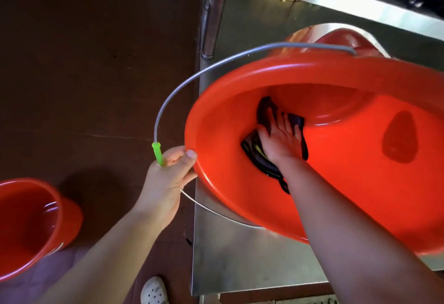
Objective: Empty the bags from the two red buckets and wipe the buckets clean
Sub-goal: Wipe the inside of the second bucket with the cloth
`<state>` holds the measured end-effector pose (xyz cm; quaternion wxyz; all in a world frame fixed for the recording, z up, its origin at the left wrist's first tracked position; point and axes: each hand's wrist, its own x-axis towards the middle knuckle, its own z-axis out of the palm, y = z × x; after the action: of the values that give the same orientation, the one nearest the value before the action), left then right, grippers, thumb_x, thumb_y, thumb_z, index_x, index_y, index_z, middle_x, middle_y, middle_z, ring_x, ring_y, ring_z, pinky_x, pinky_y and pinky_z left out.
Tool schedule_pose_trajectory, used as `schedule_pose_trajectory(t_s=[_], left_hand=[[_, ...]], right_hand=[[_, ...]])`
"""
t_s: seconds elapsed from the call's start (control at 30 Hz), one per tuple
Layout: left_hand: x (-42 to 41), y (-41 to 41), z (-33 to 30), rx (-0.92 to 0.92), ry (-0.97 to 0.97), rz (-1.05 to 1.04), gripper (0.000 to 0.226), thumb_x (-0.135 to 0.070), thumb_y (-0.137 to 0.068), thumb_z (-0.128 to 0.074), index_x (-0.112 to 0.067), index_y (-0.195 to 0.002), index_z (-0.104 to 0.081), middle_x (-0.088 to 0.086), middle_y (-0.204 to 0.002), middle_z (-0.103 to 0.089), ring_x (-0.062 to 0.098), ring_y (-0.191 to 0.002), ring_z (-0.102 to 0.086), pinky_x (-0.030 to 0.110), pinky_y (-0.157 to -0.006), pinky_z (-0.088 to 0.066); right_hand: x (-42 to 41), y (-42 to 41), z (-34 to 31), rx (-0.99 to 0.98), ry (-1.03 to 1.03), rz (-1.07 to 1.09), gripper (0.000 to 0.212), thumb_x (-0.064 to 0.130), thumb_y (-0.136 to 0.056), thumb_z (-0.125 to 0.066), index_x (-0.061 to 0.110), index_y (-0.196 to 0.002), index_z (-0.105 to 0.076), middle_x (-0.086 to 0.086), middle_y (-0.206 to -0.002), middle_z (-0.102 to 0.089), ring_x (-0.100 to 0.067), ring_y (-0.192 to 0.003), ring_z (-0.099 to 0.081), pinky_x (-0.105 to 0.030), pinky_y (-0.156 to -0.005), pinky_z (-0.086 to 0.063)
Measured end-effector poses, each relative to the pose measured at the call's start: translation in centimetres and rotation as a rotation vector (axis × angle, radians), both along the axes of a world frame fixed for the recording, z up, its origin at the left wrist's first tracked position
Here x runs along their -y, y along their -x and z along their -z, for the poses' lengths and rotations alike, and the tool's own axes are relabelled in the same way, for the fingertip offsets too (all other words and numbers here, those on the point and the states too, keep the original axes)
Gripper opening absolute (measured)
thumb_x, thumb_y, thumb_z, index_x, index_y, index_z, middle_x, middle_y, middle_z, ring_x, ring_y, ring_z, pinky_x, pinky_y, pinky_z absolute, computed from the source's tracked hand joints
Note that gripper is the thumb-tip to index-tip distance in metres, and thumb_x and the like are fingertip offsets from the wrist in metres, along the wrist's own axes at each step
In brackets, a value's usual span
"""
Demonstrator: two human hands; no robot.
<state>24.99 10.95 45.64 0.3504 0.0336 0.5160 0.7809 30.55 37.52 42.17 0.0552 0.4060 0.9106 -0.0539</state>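
Left hand (168,178) fingers grip the tilted red bucket's (336,183) rim; right hand (281,140) fingers splay on dark cloth (262,159).

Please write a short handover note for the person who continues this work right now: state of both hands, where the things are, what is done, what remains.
Left hand: grips the rim of the tilted red bucket and its green handle grip.
Right hand: flat inside that bucket, pressing a dark cloth against the wall.
This bucket rests on the steel table. No bag shows in it.
Second red bucket: on the floor at left, no bag visible inside.
Left: finish wiping this bucket; whether the floor bucket has been wiped cannot be told.
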Motion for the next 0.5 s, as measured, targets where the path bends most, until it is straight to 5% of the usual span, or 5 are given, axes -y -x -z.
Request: schedule_pose_trajectory(t_s=[0.13,0.27,0.5], left_hand=[[-0.7,-0.7,-0.2,-0.031,-0.033,-0.066,0.042,-0.052,-0.053,-0.086,-0.022,-0.079,-0.074,0.0,-0.085,-0.074,0.017,-0.085,-0.069,0.03,-0.079,-0.056],[-0.7,-0.9,-0.8,-0.001,-0.011,-0.129,0.009,-0.033,-0.064,-0.076,-0.027,-0.071,-0.074,-0.003,-0.077,-0.072,0.012,-0.076,-0.067,0.034,-0.082,-0.05],[-0.6,1.0,-3.5,-0.079,0.021,-0.128,0.04,-0.033,-0.055,-0.078,-0.009,-0.086,-0.066,-0.001,-0.078,-0.073,0.018,-0.082,-0.069,0.038,-0.086,-0.055]], right_hand=[[6.3,-1.2,-0.5,-0.165,0.038,-0.02,0.068,0.056,-0.094,-0.024,0.027,-0.152,-0.005,-0.002,-0.16,-0.011,-0.015,-0.147,-0.007,-0.041,-0.118,-0.005],[13.9,-4.0,-1.2,-0.342,0.167,-0.198,0.073,0.057,-0.085,-0.023,0.037,-0.147,0.009,0.003,-0.16,-0.004,-0.011,-0.147,0.0,-0.031,-0.118,0.002],[10.6,-5.0,-1.5,-0.221,0.092,-0.367,0.075,0.055,-0.083,-0.027,0.031,-0.146,0.006,0.0,-0.16,-0.004,-0.014,-0.147,-0.001,-0.031,-0.118,0.001]])
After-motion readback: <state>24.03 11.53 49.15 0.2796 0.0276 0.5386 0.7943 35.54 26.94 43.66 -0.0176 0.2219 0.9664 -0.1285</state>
